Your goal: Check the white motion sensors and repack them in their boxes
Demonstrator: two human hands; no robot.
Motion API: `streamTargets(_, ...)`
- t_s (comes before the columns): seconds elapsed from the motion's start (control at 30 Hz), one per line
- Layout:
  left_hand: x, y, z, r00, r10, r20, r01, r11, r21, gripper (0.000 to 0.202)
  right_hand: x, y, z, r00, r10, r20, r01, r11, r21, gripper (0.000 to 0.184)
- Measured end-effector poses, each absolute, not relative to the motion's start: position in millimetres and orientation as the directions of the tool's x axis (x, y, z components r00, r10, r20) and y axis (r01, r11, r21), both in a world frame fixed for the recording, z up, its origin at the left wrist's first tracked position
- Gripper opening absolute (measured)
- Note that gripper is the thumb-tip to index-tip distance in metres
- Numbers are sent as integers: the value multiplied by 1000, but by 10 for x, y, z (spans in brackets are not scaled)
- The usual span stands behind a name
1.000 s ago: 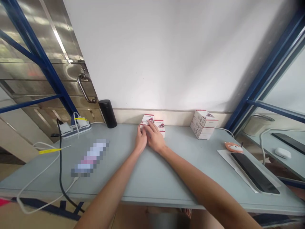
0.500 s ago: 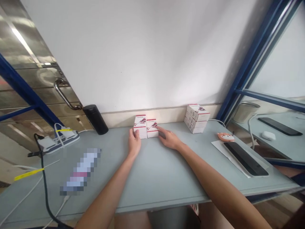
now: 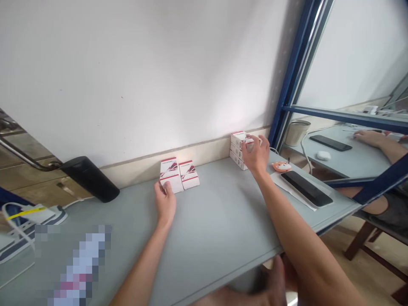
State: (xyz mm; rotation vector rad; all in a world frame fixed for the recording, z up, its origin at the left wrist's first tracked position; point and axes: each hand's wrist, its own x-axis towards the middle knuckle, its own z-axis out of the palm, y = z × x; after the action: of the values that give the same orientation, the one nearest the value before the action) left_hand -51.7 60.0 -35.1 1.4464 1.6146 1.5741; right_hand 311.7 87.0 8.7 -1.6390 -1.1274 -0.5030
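My left hand [image 3: 165,203] is closed at the near left corner of a small white carton [image 3: 169,171] with a red edge and dark red print, its thumb on the front. A similar, lower carton [image 3: 189,173] lies close beside it on the right. Farther right, against the wall, stands a stack of the same cartons [image 3: 236,152]. My right hand [image 3: 256,156] is at the top of that stack, fingers apart and curved around the upper carton's near side. It hides part of the stack; whether the fingertips touch is unclear.
The grey table [image 3: 210,221] meets a white wall. A black cylinder [image 3: 92,178] and a power strip [image 3: 47,221] are at left, near a blurred-out object. At right lie an orange-and-white item [image 3: 281,166] and a phone [image 3: 306,188] on paper. Another person's hand [image 3: 369,137] rests beyond the blue frame [image 3: 344,115].
My right hand has left the lower carton and moved right to the stack. My left hand stays at the left carton. The view has turned right, showing another person's arm.
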Motion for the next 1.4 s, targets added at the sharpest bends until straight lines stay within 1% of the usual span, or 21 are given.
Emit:
streamTargets(0.1, -494, 554, -311, -342, 887, 310, 341, -190, 921, 38, 3178, 896, 18, 501, 478, 721, 827, -17, -563, 50)
streamTargets(0.2, -453, 481, -249, -385, 873, 301, 344, -167, 924, 42, 3167, 890, 12, 526, 463, 713, 807, -6, -591, 49)
streamTargets(0.27, -411, 422, -200, -463, 796, 390, 410, -198, 890, 47, 3143, 876, 26, 549, 440, 710, 786, 16, -618, 48)
streamTargets(0.33, -356, 356, -157, -485, 652, 582, 554, -286, 782, 51, 3110, 862, 50, 593, 412, 692, 740, 61, -670, 48)
streamTargets(0.4, -284, 283, -136, -399, 546, 736, 659, -387, 645, 47, 3073, 843, 88, 661, 379, 648, 661, 117, -742, 49)
streamTargets(0.47, -201, 205, -150, -296, 522, 800, 675, -479, 562, 40, 3040, 812, 142, 718, 314, 621, 604, 162, -781, 50)
streamTargets(0.53, -122, 129, -201, -196, 542, 817, 630, -569, 529, 34, 3010, 761, 209, 696, 234, 678, 649, 198, -735, 46)
streamTargets(0.6, -65, 63, -268, -57, 620, 782, 503, -659, 559, 28, 2969, 695, 274, 583, 201, 787, 747, 249, -617, 40)
streamTargets(0.67, -38, 14, -316, 83, 738, 669, 336, -653, 679, 29, 2891, 631, 319, 450, 250, 858, 789, 339, -513, 36)
streamTargets(0.7, -34, -4, -322, 120, 792, 599, 280, -606, 744, 32, 2830, 607, 330, 408, 298, 863, 773, 391, -500, 35)
streamTargets(0.77, -38, -25, -298, 162, 877, 452, 219, -478, 850, 42, 2662, 578, 328, 397, 440, 806, 661, 471, -583, 34)
streamTargets(0.83, -49, -32, -243, 203, 923, 327, 185, -365, 913, 58, 2450, 569, 297, 429, 638, 640, 417, 489, -766, 38)
streamTargets(0.9, -59, -30, -196, 231, 937, 260, 162, -301, 940, 75, 2233, 562, 249, 349, 845, 405, 96, 398, -912, 44)
streamTargets(0.93, -63, -27, -183, 206, 943, 263, 161, -298, 941, 81, 2136, 555, 224, 267, 917, 296, -39, 317, -948, 46)
streamTargets(0.97, -67, -24, -178, 161, 946, 283, 164, -308, 937, 85, 2055, 546, 202, 169, 964, 205, -134, 228, -964, 47)
streamTargets(1.03, -80, -18, -182, 58, 941, 333, 183, -338, 923, 85, 1951, 520, 171, -5, 996, 88, -220, 85, -972, 48)
streamTargets(1.1, -98, -14, -190, 3, 915, 403, 202, -395, 896, 82, 1936, 494, 166, -70, 995, 67, -241, 49, -969, 49)
streamTargets(1.17, -116, -12, -192, -14, 877, 480, 228, -465, 856, 81, 1996, 480, 188, -67, 991, 114, -216, 97, -972, 49)
streamTargets(1.23, -127, -12, -195, -30, 845, 533, 259, -509, 821, 77, 2097, 481, 226, -56, 982, 179, -121, 171, -978, 48)
streamTargets(1.3, -125, -10, -206, -39, 838, 545, 290, -512, 808, 68, 2195, 491, 264, -102, 975, 198, -11, 198, -980, 48)
streamTargets(1.4, -115, -1, -236, -23, 861, 509, 316, -477, 821, 52, 2278, 504, 303, -148, 975, 166, 47, 174, -984, 50)
